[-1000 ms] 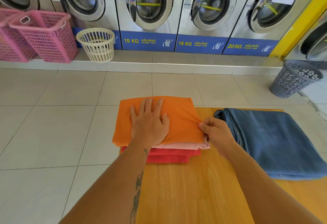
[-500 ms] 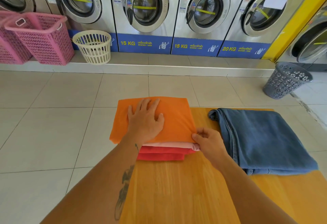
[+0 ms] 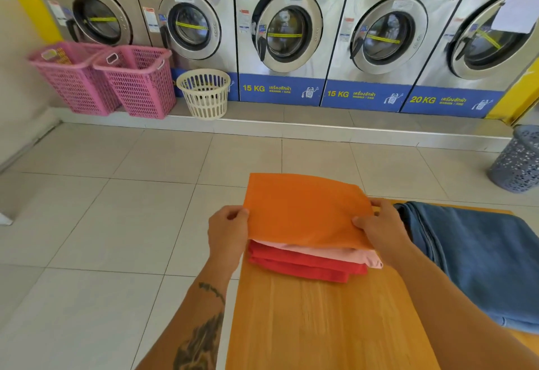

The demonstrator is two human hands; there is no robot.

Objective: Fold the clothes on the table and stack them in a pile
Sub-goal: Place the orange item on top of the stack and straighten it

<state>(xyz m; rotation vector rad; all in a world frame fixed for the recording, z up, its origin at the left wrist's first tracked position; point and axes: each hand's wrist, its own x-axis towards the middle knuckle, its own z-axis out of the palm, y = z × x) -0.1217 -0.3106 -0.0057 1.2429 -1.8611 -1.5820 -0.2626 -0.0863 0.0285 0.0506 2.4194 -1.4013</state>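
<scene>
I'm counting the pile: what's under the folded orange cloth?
Under the folded orange cloth, held at its sides by the left hand and right hand, lie a pink garment and red fabric; only their edges show.

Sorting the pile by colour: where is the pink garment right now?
In the head view, the pink garment lies mid-pile, under the orange garment and on the red garment, left of the blue jeans.

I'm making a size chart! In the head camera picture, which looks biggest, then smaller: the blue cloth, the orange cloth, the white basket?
1. blue cloth, though it lies nearest, which helps it look big
2. orange cloth, held at both sides by the left hand and right hand
3. white basket, far off, so truly unsure
</scene>
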